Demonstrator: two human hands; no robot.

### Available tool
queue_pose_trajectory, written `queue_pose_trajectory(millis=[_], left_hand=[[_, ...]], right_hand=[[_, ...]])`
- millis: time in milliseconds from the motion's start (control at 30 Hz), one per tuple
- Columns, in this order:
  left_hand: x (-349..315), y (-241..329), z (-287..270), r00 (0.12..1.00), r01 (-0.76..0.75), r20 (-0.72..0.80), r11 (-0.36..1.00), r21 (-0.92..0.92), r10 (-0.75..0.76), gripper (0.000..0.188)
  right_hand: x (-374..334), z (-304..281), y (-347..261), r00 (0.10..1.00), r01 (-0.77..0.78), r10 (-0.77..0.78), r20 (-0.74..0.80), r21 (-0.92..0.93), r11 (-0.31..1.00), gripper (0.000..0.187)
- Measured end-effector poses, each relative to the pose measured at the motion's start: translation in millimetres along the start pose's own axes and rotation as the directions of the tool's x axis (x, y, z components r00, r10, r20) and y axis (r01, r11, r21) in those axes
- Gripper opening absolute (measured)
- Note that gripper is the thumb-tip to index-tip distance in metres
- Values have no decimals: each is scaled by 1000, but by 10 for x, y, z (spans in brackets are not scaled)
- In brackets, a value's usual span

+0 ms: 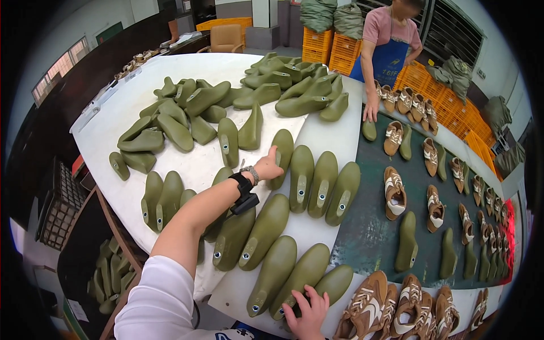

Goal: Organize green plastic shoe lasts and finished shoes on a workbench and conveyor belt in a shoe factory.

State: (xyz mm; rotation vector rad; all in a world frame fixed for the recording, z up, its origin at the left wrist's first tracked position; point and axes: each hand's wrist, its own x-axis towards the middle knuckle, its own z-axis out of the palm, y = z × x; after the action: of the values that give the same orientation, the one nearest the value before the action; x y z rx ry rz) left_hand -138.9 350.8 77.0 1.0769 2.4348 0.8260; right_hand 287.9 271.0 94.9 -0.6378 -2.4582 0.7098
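Observation:
My left hand [267,168] reaches forward over the white table [113,124] and rests its fingers on an olive-green shoe last [282,153] standing in a row with three others [323,182]. A black wrist device and a bracelet sit on that arm. My right hand [309,313] lies at the near edge, fingers curled over the heel end of a green last [300,277] in the front row. More lasts [249,238] lie between the two hands.
Heaps of green lasts [187,113] cover the far table. A dark conveyor belt [368,238] at right carries brown-and-white shoes [394,192] and single lasts. A person in a blue apron [388,51] stands across it. Orange crates [334,48] are stacked behind.

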Motion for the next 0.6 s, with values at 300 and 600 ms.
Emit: queue_pose_trajectory(millis=[300, 600], left_hand=[[-184, 344, 128, 981, -53, 192, 997, 61, 41, 94], [171, -107, -312, 986, -164, 12, 977, 137, 164, 64]], right_hand=[[22, 29, -44, 1000, -5, 5, -8, -10, 1000, 39], [85, 43, 24, 999, -3, 4, 38, -6, 1000, 41]])
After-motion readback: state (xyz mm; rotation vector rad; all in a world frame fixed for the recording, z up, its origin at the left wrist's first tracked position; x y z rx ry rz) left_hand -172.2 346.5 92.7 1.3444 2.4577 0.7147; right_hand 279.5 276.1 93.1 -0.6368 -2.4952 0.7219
